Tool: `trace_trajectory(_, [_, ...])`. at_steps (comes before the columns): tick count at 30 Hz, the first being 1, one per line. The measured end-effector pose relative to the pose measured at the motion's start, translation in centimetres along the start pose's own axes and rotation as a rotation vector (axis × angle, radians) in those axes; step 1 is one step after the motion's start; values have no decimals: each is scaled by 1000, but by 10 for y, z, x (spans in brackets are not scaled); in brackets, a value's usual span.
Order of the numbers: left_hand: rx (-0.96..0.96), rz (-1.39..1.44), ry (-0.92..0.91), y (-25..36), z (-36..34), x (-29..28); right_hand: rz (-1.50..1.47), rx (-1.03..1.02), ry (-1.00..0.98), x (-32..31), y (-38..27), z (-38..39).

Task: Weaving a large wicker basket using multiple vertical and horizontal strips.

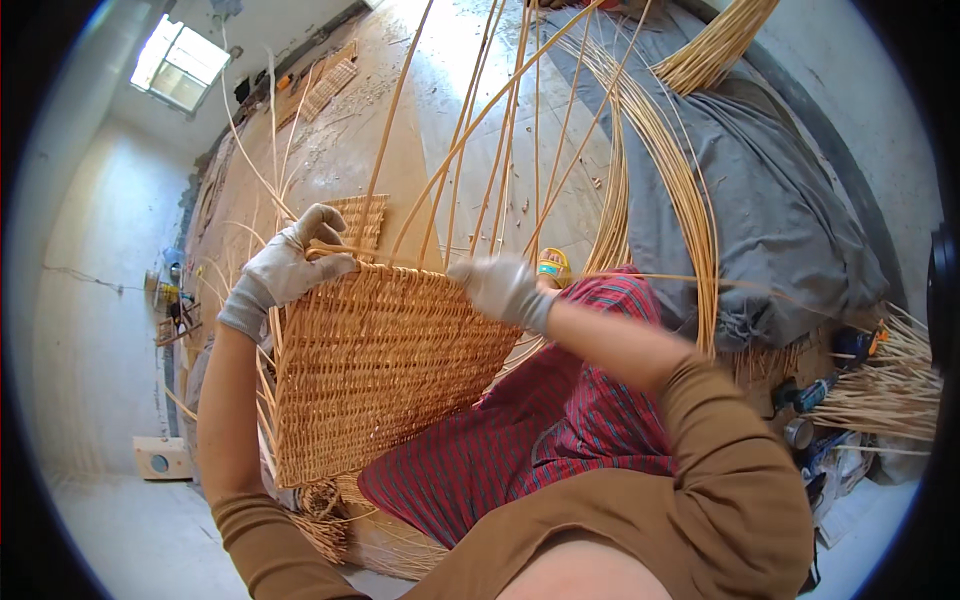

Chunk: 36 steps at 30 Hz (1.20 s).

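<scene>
A tan panel of woven cane (385, 350) stands tilted in front of my lap, with long bare stakes (462, 150) rising from its top edge. My left hand (290, 262), in a pale work glove, is closed on the panel's upper left corner, fingers curled over the cane there. At the right part of that edge is my gloved right hand (500, 290), blurred by motion and closed like a fist. A thin cane strand (650, 275) trails from it toward the right. What lies inside its fingers is hidden.
A bundle of long canes (665, 150) curves over a grey cloth (790, 220) on the right, with another bundle (715, 50) behind. Tools (812, 395) and cut canes (880, 390) lie at far right. A small woven piece (365, 215) lies beyond the panel.
</scene>
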<state>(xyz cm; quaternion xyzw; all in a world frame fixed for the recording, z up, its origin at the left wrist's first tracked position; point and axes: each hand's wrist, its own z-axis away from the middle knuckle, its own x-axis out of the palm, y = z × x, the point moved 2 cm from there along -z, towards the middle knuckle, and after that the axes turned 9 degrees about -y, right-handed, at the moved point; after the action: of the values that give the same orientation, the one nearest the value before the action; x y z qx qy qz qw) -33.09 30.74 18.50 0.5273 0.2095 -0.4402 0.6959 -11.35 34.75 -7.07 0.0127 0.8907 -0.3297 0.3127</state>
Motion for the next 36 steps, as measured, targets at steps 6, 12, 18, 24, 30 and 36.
trace_trajectory(6, [-294, -461, -82, -6, 3, -5, -321, 224, 8, 69, -32, 5])
trace_trajectory(12, [-369, -1158, -152, 28, -7, 14, -445, 91, 53, 83, -15, 18])
trace_trajectory(18, [-633, -850, -312, -3, 0, 6, -152, 75, -286, 119, 45, 99])
trace_trajectory(24, [-540, -605, -218, -29, 70, 9, 44, 329, -476, 91, 66, 100])
trace_trajectory(30, [-601, -532, -110, 31, 159, 52, 29, 329, -648, 85, 53, 75])
trace_trajectory(36, [-633, -456, 113, 71, 249, 50, 128, 134, -427, 67, -12, 12])
